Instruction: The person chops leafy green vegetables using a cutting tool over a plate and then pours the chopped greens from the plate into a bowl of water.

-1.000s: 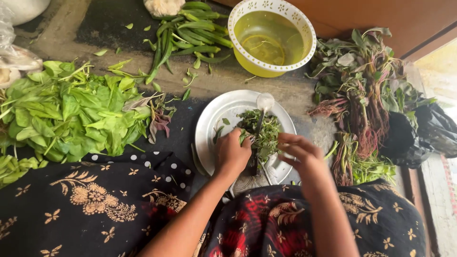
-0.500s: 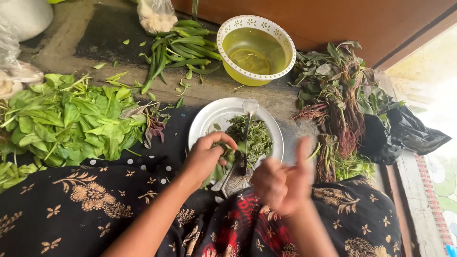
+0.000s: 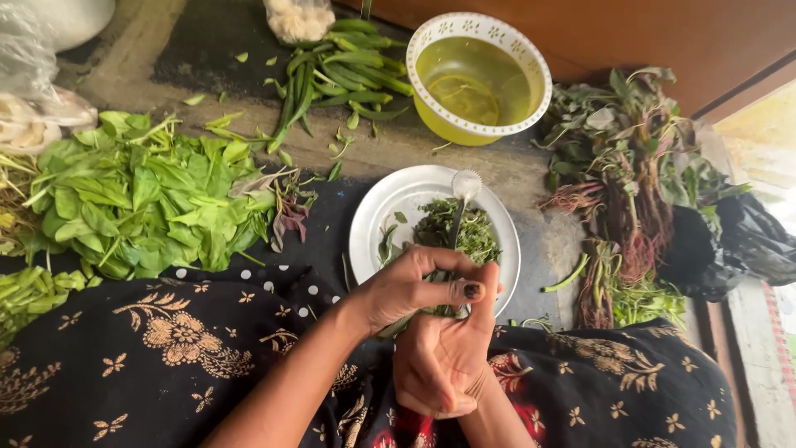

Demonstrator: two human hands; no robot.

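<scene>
A white plate holds a heap of chopped greens, with a thin utensil with a round white head lying across it. My left hand reaches in from the lower left over the plate's near edge, its fingers curled around a few green stems and pressed against my right hand's fingertips. My right hand sits just below it, palm towards me and fingers straight up, the palm bare. Both hands hover above my dark patterned lap cloth.
A pile of broad green leaves lies at the left and long green pods at the back. A yellow bowl of liquid stands behind the plate. Rooted leafy stalks and a black bag lie at the right.
My right hand has dropped from its raised position and turned palm up under my left hand. My left hand has drawn back from the greens to the plate's near edge.
</scene>
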